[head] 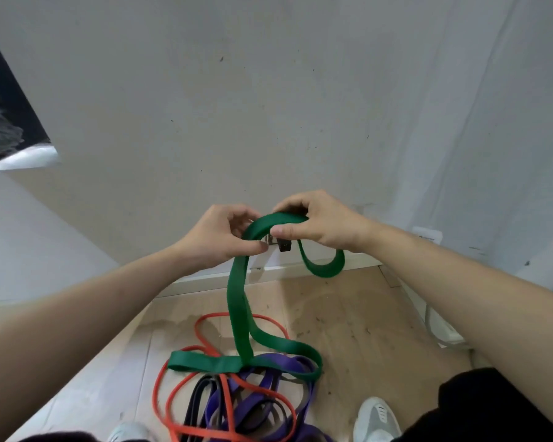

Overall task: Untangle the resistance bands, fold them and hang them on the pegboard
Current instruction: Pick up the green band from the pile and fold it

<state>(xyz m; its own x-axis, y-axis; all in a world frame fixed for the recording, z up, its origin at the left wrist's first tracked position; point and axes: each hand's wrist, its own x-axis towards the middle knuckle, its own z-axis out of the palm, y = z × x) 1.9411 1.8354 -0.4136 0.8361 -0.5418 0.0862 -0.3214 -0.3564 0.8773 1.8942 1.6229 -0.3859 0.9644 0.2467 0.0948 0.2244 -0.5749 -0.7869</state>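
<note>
Both grips are busy with one band. The left grip, a bare hand, pinches the green band between thumb and fingers, just where the strap begins to fall. The right grip has its fingers curled over the top of the same strap, with the thumb under it. Between them the band makes a short arch, held up before the wall. I judge it is held so high to lift the strap out of the heap, so that its own weight shows where it is caught.

From the left grip the band hangs down to the floor. There its lower part lies flat across the purple band, close to the red band and the black band. This heap sits at the near side of the floor, by the person's shoes, well apart from the edge where floor meets wall. From the right grip a short loop hangs free in the air.

So the green band is partly in the grips and partly below them. Whether its lower loop passes through the purple one or only over it, I cannot tell. Just behind the grips a small dark fitting sits on the wall; it may be a hook, but it is too hidden to say. No pegboard is in view. Untangling seems in hand, folding not yet begun.
</note>
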